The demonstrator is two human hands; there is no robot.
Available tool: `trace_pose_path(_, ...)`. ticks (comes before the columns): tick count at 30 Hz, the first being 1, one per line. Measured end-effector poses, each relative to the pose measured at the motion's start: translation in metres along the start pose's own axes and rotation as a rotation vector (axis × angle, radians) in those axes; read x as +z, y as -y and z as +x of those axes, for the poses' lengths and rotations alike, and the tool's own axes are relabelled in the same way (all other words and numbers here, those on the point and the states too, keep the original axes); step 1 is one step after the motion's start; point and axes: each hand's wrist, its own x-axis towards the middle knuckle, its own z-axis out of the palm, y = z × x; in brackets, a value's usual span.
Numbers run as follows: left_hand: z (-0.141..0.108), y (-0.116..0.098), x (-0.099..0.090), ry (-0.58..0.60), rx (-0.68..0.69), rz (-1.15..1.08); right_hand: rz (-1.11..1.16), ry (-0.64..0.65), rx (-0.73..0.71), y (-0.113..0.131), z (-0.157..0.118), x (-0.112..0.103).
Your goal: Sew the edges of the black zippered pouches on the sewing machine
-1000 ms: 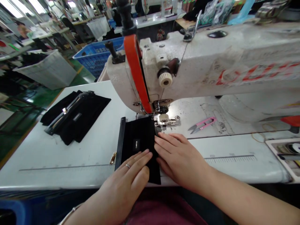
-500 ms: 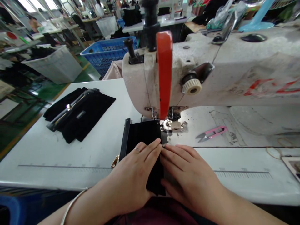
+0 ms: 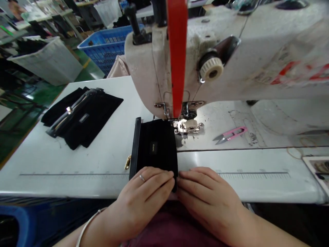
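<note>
A black fabric pouch piece [image 3: 161, 157] lies under the sewing machine's needle area, its far right corner by the presser foot [image 3: 189, 127]. It has a small label, a stiff dark strip along its left side and a gold zipper pull [image 3: 128, 162]. My left hand [image 3: 146, 195], wearing a ring, lies over its near end, fingers together and closed on the fabric. My right hand [image 3: 205, 195] pinches the near right edge, its fingertips meeting those of the left. The fabric under both hands is hidden.
Pink thread snips [image 3: 230, 134] lie on the machine bed to the right. More black pouch pieces [image 3: 84, 118] with a metal clasp are stacked on the white table [image 3: 102, 154] at left. A blue basket [image 3: 105, 48] and a white bin [image 3: 51, 63] stand beyond.
Both hands have slid toward me along the fabric's right edge, uncovering the label. The whole view has tilted down and closer to the machine; the far corner stays by the presser foot.
</note>
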Motion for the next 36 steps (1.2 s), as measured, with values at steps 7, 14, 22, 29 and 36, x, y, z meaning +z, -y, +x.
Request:
trace_pose_path(7, -0.001, -0.006, 0.004, -0.052, -0.065, -0.011, 0.010, 0.034, 0.003, -0.003, -0.004, 0.003)
trace_pose_path(14, 0.010, -0.004, 0.004, -0.103, -0.084, -0.078, 0.004, -0.001, -0.021, -0.002, -0.006, 0.002)
trace_pose_path(22, 0.016, -0.004, 0.000, -0.033, -0.031, -0.058, 0.015, 0.009, -0.013, -0.003, -0.006, 0.002)
trace_pose_path(29, 0.008, 0.003, 0.011, -0.022, -0.036, -0.176, -0.009, -0.009, -0.006, -0.002, -0.006, 0.002)
trace_pose_path(36, 0.007, 0.002, 0.008, -0.007, -0.025, -0.154, 0.058, -0.016, 0.020, -0.002, -0.004, -0.004)
